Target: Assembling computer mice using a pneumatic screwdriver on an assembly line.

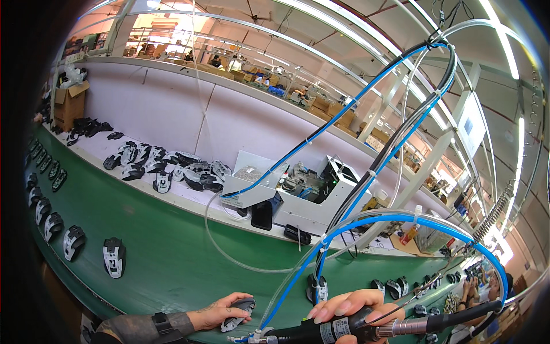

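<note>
left hand (220, 312) fingers curled over a black-and-grey mouse shell (238, 314) on the green belt (172, 258) | right hand (349, 312) wrapped tight round a black powered screwdriver (366, 329) just right of it | more shells (114, 256) lined up left

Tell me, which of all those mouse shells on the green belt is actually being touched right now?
The mouse shell at the bottom edge, under the left hand. The other shells lie untouched along the green belt; the right hand grips a black power screwdriver.
</note>
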Action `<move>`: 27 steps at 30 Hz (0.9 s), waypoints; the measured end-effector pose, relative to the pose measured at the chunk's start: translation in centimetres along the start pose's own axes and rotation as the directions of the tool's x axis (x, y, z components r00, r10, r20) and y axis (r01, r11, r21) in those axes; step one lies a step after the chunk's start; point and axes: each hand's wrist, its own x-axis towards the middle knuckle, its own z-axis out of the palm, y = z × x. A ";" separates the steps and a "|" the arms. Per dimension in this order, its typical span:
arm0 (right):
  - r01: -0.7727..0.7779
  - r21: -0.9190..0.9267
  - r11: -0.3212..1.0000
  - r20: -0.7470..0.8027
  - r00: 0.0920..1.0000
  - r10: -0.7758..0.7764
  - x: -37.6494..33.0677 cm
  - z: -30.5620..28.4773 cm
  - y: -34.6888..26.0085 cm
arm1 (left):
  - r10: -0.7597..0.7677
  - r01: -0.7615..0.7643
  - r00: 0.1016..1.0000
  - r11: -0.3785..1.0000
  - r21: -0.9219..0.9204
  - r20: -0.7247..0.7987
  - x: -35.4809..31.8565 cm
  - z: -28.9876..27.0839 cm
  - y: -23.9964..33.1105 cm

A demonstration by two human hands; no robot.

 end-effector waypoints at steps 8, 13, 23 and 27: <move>0.014 -0.036 0.999 0.008 1.000 -0.014 0.0 0.1 -0.1 | 0.047 -0.047 0.999 0.999 -0.002 0.004 0.1 -0.1 -0.3; 0.024 -0.031 0.999 0.007 1.000 -0.024 -0.1 0.4 0.0 | 0.051 -0.051 0.998 0.998 0.020 0.031 0.1 -0.3 -0.4; -0.016 0.016 1.000 0.013 1.000 0.015 0.1 -0.1 0.2 | 0.039 -0.040 0.999 0.998 0.051 0.026 0.3 -0.4 -0.5; -0.003 0.021 1.000 0.028 1.000 0.003 0.2 -0.4 0.2 | 0.035 -0.036 0.999 0.999 0.036 0.030 0.3 -0.3 -0.6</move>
